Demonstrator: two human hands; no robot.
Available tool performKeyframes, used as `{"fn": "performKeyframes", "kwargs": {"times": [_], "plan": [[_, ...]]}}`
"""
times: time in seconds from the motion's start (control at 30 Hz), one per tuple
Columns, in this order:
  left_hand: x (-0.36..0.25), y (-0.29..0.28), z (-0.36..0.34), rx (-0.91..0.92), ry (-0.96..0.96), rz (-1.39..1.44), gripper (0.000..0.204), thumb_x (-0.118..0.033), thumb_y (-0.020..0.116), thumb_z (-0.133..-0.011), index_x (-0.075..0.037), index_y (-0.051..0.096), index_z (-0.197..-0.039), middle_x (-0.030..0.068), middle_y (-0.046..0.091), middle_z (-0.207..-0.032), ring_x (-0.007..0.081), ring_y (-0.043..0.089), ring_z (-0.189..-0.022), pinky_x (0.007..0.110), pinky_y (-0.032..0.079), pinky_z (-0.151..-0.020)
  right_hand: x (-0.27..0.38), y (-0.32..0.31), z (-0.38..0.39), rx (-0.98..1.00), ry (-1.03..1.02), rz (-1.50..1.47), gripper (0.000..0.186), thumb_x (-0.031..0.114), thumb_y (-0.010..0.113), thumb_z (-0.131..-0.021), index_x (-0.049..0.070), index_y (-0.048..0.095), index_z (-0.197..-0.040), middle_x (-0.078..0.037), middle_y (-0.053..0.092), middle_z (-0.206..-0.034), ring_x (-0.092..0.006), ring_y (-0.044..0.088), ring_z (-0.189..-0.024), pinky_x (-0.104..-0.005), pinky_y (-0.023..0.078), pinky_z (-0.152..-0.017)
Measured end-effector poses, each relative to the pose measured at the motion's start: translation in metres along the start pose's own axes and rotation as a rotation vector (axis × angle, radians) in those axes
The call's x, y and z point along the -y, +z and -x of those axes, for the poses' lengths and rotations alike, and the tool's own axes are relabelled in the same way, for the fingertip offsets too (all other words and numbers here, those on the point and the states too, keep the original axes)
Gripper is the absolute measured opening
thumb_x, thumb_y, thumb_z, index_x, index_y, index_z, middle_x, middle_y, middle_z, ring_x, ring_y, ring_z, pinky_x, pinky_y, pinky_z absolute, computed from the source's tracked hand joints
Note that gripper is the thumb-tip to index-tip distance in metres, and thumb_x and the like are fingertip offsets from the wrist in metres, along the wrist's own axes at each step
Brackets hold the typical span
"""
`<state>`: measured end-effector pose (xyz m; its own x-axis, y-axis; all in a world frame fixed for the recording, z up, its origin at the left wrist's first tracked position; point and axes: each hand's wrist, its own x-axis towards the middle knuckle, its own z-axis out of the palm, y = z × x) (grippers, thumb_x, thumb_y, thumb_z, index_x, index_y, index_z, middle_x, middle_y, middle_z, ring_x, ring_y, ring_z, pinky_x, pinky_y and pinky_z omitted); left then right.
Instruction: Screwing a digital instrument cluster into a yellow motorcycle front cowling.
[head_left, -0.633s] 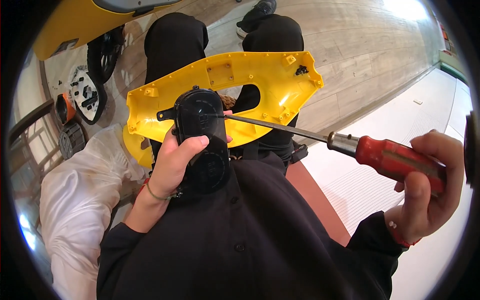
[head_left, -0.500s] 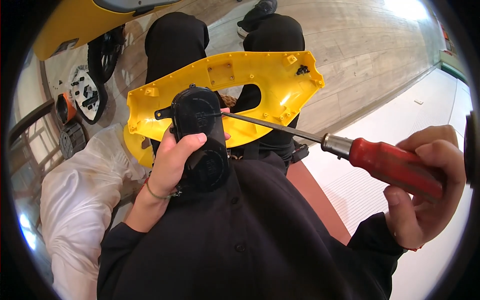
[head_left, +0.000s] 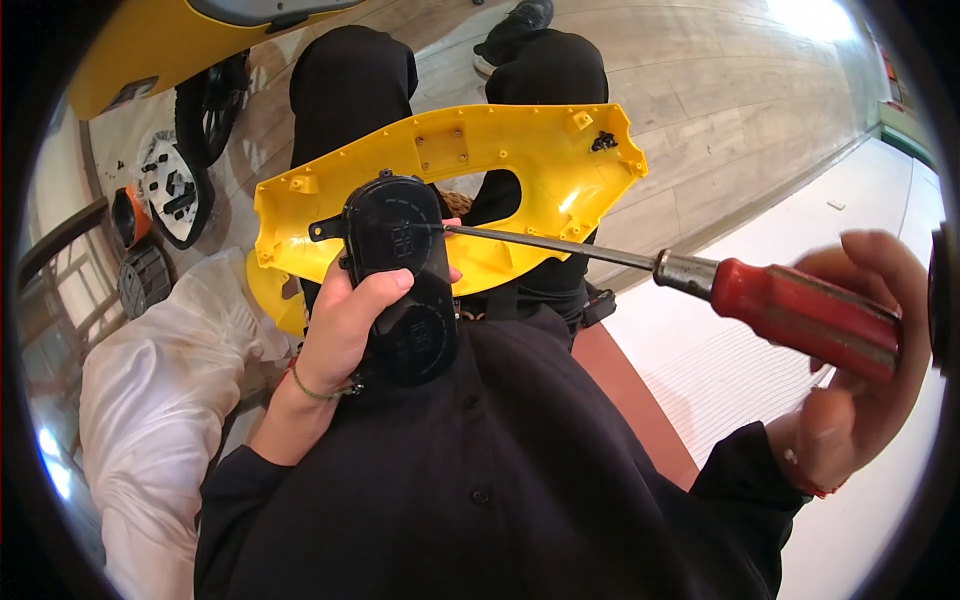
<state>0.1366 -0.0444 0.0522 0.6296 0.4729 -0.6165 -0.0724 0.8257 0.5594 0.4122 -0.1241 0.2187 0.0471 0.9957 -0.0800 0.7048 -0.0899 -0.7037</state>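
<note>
My left hand [head_left: 338,330] is closed around a black oblong plastic housing [head_left: 398,225], thumb across its face and fingertips showing at its right edge. A mounting tab sticks out from the housing's left side. In my right hand [head_left: 872,390] lies a screwdriver [head_left: 800,312] with a red handle, its butt end against the palm. The grip is loose: the fingers extend behind the handle and the thumb is off it. The shaft runs left, and its tip meets the housing's right edge. Beneath the housing, a yellow plastic panel [head_left: 565,195] lies across my lap.
Small black screws [head_left: 604,142] sit in the panel's upper right corner. White plastic wrapping [head_left: 165,400] is bunched at the left. Beyond it are a wheel [head_left: 210,105], an orange part [head_left: 128,218] and a white-and-black part [head_left: 175,190]. A larger yellow body [head_left: 170,50] stands at upper left.
The screwdriver's handle has shifted slightly right and turned. My right thumb has come away from the handle and the fingers have loosened. My left hand and the housing stay in place.
</note>
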Motion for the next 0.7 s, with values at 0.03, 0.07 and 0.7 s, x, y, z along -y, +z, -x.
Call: {"fn": "performKeyframes", "kwargs": {"times": [0.03, 0.07, 0.7], "plan": [[0.0, 0.0, 0.0, -0.004, 0.001, -0.001, 0.049, -0.015, 0.052, -0.084, 0.003, 0.044, -0.129, 0.0145, 0.054, -0.126, 0.0197, 0.062, -0.096, 0.033, 0.052, -0.084, 0.006, 0.002, 0.003, -0.085, 0.174, 0.019, 0.054, 0.024, 0.066, -0.073, 0.001, 0.046, -0.118, -0.017, 0.057, -0.093, -0.0264, 0.061, -0.086, -0.0313, 0.055, -0.07], [0.001, 0.001, 0.0, -0.016, 0.003, -0.008, 0.049, -0.015, 0.052, -0.084, 0.002, 0.044, -0.129, 0.0142, 0.054, -0.126, 0.0196, 0.062, -0.096, 0.033, 0.052, -0.084, 0.005, 0.008, 0.007, -0.213, 0.235, 0.124, 0.052, 0.02, 0.064, -0.072, 0.001, 0.046, -0.117, -0.018, 0.057, -0.093, -0.0256, 0.061, -0.086, -0.032, 0.055, -0.071], [0.0, -0.002, -0.001, -0.016, 0.006, -0.028, 0.049, -0.018, 0.051, -0.084, 0.003, 0.046, -0.128, 0.0152, 0.056, -0.123, 0.0192, 0.062, -0.096, 0.031, 0.051, -0.086, -0.008, -0.002, -0.007, 0.045, -0.137, 0.205, 0.051, 0.028, 0.064, -0.076, 0.0, 0.049, -0.117, -0.017, 0.057, -0.092, -0.0232, 0.061, -0.074, -0.027, 0.053, -0.065]]}}
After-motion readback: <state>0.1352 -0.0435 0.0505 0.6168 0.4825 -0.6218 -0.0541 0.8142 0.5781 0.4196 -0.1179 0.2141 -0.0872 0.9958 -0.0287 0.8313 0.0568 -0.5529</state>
